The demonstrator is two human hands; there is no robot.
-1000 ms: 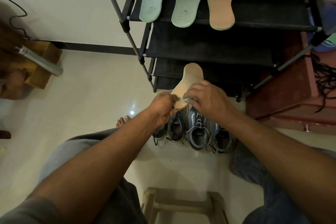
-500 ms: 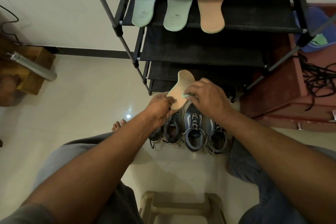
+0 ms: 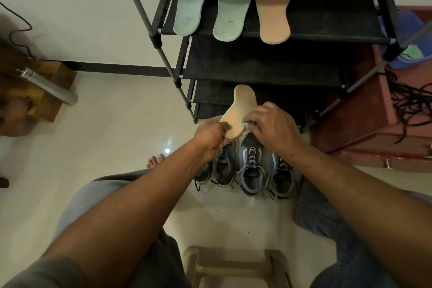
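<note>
A tan insole [image 3: 241, 110] is held up in front of the shoe rack, its far end pointing away from me. My left hand [image 3: 211, 138] grips its near left edge. My right hand [image 3: 273, 128] pinches its near right edge, where a pale green underside shows. Directly below my hands, several blue and grey laced shoes [image 3: 251, 166] stand in a row on the floor. On the top shelf of the black rack [image 3: 327, 28] lie two pale green insoles [image 3: 194, 0] [image 3: 231, 4] and another tan insole [image 3: 274, 4].
A beige plastic stool [image 3: 233, 264] stands between my knees. A reddish wooden cabinet [image 3: 364, 119] with tangled black laces [image 3: 411, 98] is at the right. A wooden block with a metal tube [image 3: 51, 86] and another person's bare foot are at the left.
Both hands keep hold of the tan insole and have barely shifted relative to the shoes. The camera tilted down a little, then back up slightly.
</note>
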